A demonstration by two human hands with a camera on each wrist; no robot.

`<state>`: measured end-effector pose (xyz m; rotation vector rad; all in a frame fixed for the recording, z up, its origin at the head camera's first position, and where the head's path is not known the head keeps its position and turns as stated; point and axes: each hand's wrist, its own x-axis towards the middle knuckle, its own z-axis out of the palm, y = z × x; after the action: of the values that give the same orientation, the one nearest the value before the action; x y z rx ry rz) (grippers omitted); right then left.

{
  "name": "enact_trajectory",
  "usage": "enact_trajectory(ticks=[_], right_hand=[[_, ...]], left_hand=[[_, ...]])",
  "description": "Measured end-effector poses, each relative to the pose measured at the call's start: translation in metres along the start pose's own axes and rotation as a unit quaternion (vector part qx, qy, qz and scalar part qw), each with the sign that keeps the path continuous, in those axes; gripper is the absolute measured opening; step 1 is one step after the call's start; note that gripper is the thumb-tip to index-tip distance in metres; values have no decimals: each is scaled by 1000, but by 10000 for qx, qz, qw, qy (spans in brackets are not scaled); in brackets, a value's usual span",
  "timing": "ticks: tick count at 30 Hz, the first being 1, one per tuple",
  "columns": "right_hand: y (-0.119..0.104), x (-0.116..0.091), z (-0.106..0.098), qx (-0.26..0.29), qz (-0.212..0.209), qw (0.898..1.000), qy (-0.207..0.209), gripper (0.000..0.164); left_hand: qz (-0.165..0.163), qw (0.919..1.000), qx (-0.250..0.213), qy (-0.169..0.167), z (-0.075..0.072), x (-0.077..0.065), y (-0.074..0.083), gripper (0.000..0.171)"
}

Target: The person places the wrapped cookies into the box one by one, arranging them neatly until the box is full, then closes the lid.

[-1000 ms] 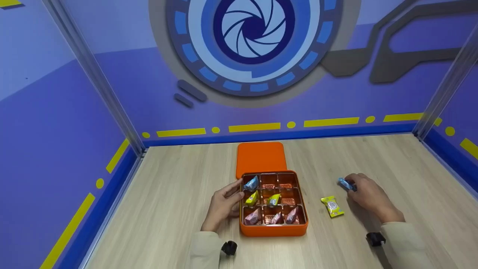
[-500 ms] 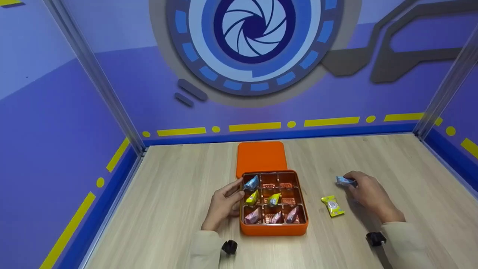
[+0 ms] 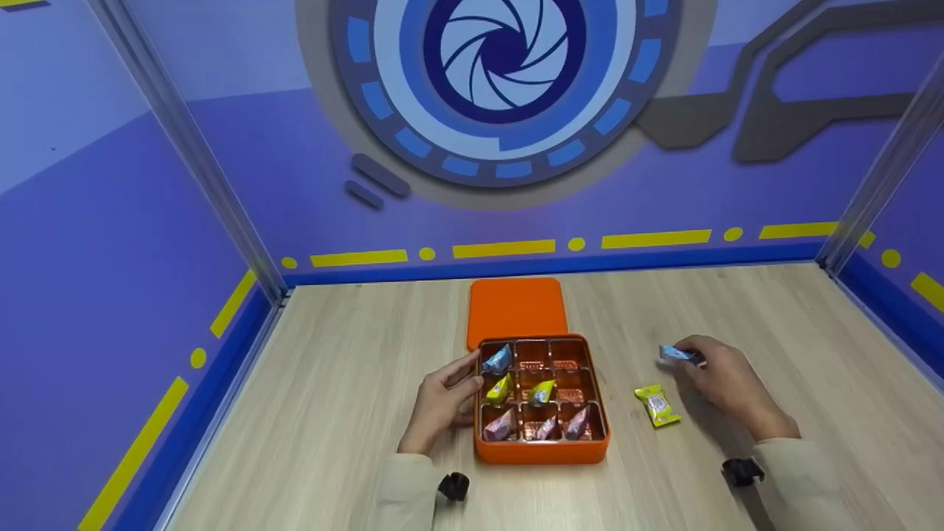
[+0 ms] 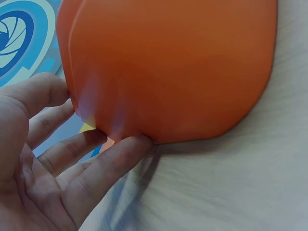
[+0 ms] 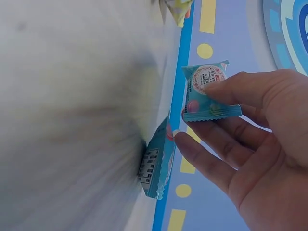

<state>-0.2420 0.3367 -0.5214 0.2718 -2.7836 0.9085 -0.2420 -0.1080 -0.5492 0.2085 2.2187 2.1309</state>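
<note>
My right hand (image 3: 730, 383) pinches a blue wrapped candy (image 5: 207, 94) between thumb and fingers, just over the table. A second blue candy (image 5: 158, 161) stands close by my lower fingers in the right wrist view; in the head view the hand hides it. My left hand (image 3: 440, 405) rests its fingers and thumb against the left side of an orange box (image 3: 542, 453). This box has small compartments: a blue candy (image 3: 498, 359) at back left, yellow candies (image 3: 542, 393) in the middle row's left and centre, and pink candies (image 3: 499, 425) along the front row.
A yellow wrapped candy (image 3: 657, 406) lies on the wooden table (image 3: 332, 398) between the box and my right hand. Behind the box lies its orange lid (image 3: 516, 310), overlapped by the box's back edge in this view. Printed panels (image 3: 501, 258) enclose the table at the back and sides.
My right hand has shifted slightly left and away from me with the blue candy, which now shows more beyond the fingertips. The left hand and the box have stayed in place.
</note>
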Motion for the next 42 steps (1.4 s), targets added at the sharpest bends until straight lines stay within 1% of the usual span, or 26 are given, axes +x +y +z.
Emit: enact_trajectory(ticks=[6, 15, 21, 24, 28, 32, 35, 38, 42], right_hand=[[-2, 1, 0, 72, -123, 9998, 125, 24], [-9, 0, 3, 261, -117, 9996, 45, 24], [-13, 1, 6, 355, -197, 9992, 70, 20], [-17, 2, 8, 384, -243, 9989, 73, 20], [-24, 2, 11, 506, -204, 9985, 17, 19], [-33, 2, 14, 573, -164, 9982, -63, 18], [-38, 3, 16, 569, -253, 9980, -55, 18], [-43, 5, 18, 619, -374, 9974, 5, 19], [-48, 7, 20, 687, -453, 9966, -9, 19]], left_hand=[[-42, 10000, -12, 13, 0, 0, 1, 47], [-177, 9998, -28, 31, 0, -2, 3, 49], [-103, 9999, 41, 57, 1, -1, 2, 49], [-169, 9998, -13, 68, 1, -2, 3, 49], [-225, 9997, -100, 75, 1, -2, 4, 50], [-170, 9998, -126, 54, 0, -2, 2, 49], [-138, 9999, -96, 40, 0, -1, 1, 49], [-12, 9999, 90, 61, 0, 0, 1, 48], [43, 9995, 274, 129, 0, 1, 1, 47]])
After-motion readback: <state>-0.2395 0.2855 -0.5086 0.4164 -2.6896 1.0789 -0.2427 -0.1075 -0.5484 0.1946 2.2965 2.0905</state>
